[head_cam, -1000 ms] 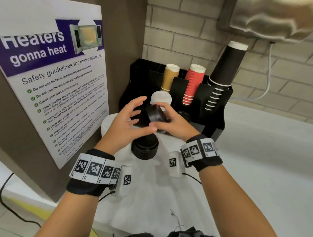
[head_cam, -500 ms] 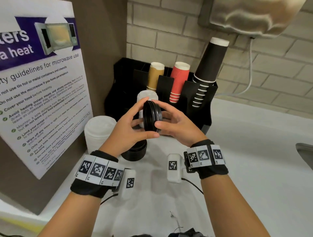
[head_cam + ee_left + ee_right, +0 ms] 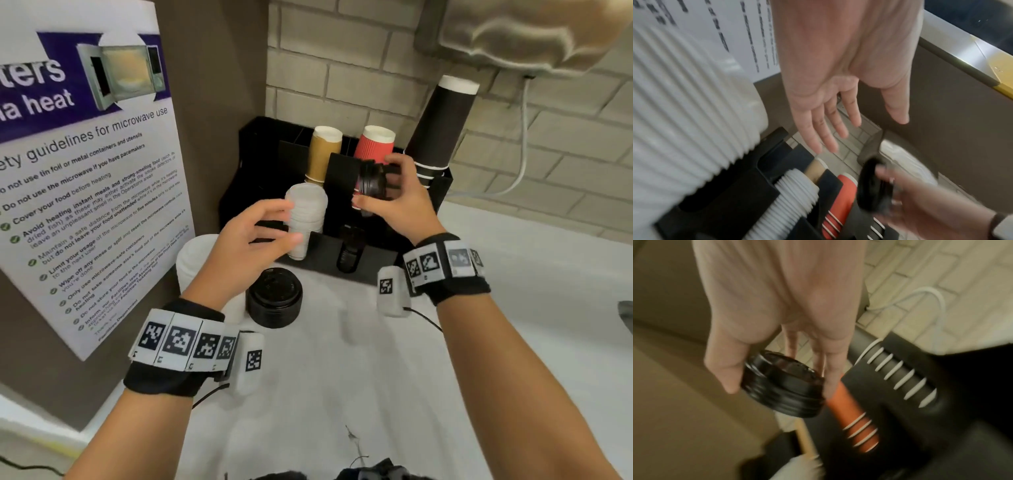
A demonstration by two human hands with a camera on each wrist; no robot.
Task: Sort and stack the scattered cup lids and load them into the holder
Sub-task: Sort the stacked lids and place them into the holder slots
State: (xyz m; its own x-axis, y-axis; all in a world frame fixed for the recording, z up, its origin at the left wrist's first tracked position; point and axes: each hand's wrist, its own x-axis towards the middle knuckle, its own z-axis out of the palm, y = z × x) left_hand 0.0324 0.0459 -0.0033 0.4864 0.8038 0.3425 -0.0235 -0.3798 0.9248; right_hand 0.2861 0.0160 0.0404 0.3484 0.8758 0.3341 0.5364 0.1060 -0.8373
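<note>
Black lids (image 3: 371, 183) sat pinched on edge in my right grip (image 3: 394, 202), at the holder's (image 3: 346, 253) one o'clock; left grip (image 3: 253, 240) was slack, empty. Tilted entry could jam them.

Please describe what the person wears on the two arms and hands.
Both hands, left hand and right hand, are bare, without gloves or sleeves. Each wrist has a black wristband under a white strip of square black-and-white markers, a small white camera unit and a thin black cable.
</note>
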